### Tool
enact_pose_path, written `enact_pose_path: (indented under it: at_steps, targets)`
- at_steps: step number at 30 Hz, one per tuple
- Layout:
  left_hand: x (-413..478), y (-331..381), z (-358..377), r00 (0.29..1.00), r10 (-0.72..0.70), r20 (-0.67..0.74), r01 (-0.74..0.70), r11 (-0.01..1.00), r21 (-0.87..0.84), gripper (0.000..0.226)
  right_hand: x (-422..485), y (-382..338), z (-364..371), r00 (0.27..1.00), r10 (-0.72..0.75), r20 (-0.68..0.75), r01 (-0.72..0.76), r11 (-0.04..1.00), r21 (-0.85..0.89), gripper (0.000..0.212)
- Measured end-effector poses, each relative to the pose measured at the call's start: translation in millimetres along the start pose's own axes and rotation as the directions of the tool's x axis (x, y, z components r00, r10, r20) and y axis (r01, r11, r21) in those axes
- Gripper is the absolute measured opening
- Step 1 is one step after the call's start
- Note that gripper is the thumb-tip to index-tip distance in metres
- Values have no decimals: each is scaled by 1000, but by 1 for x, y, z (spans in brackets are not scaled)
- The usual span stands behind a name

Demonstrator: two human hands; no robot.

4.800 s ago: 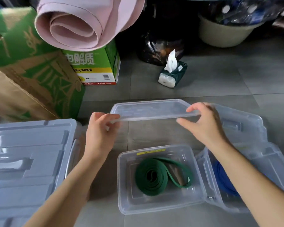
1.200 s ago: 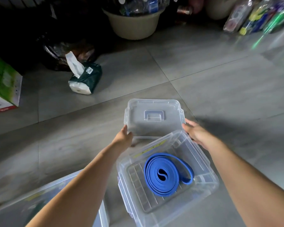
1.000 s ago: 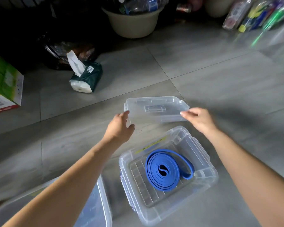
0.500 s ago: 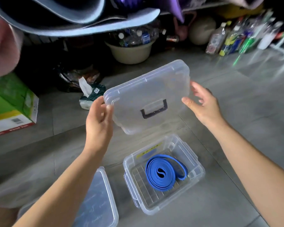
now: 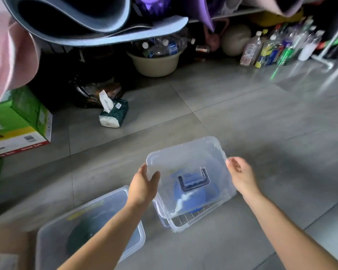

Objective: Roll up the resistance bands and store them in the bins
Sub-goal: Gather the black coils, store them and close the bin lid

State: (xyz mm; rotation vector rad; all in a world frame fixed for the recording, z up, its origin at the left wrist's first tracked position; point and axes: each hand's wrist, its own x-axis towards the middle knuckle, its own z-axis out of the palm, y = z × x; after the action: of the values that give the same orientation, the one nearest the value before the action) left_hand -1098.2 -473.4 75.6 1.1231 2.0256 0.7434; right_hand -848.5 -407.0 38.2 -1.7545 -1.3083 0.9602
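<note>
A clear plastic lid with a dark handle hangs just above a clear bin on the grey floor. My left hand grips the lid's left edge and my right hand holds its right edge. The rolled blue resistance band lies in that bin and shows blurred through the lid. At lower left stands a second clear bin with its lid on, and a rolled green band shows dimly inside, partly behind my left forearm.
A tissue pack lies on the floor behind the bins. A green carton stands at the left, a beige basin of bottles at the back, and several bottles at the far right. Rolled mats overhang the top.
The lid, held tilted up in front of me half a second ago, has come down flat over the bin with the blue band. Both hands stay on its sides.
</note>
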Motion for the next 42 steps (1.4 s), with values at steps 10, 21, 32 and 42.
enact_pose_path:
  at_steps: [10,21,32,42]
  targets:
    - [-16,-32,23,997,-71,3,71,997,22,47,-8,7,8,999,51,0,-50,991,-127,35]
    - [-12,-45,40,993,-73,88,59,987,152,42,-17,8,4,999,44,14,-33,890,-455,39]
    - [1,-59,37,815,-419,399,561,743,-366,87,-7,40,-2,774,545,322,-594,801,73,80]
    - [-22,-56,53,997,-82,5,80,953,-291,74,-24,20,12,986,118,-114,-124,991,-46,22]
